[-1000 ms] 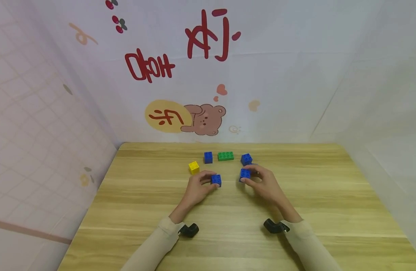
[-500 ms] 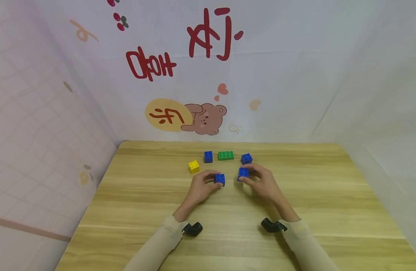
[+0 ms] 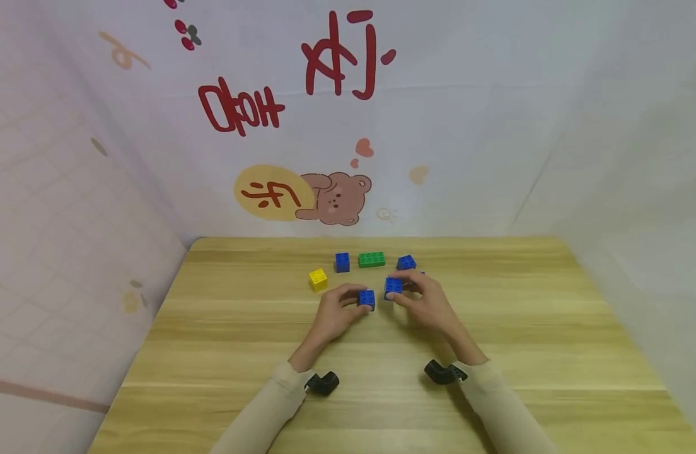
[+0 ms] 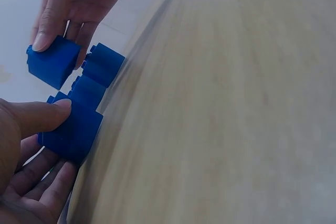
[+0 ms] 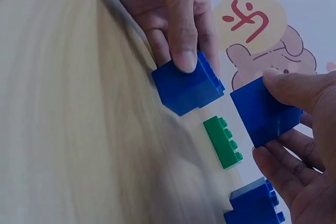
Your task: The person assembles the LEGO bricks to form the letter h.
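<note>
In the head view my left hand (image 3: 338, 312) pinches a blue toy building block (image 3: 367, 299) between thumb and fingers, studs facing up. My right hand (image 3: 426, 304) grips another blue block (image 3: 393, 288) the same way, slightly farther back. A small gap separates the two held blocks. The right wrist view has the right hand's block (image 5: 265, 111) on the right and the left hand's block (image 5: 186, 85) at upper centre, not touching. In the left wrist view the thumb lies across the left hand's block (image 4: 73, 129).
Behind the hands, a yellow block (image 3: 318, 279), a blue block (image 3: 342, 262), a long green block (image 3: 372, 259) and another blue block (image 3: 406, 262) stand on the wooden table (image 3: 229, 353). One more blue block (image 3: 421, 273) is mostly hidden by the right hand. A printed cloth hangs behind.
The right hand has moved left with its block, and the left hand slightly right with its own. The gap between the held blocks has narrowed. The head view has shifted a little.
</note>
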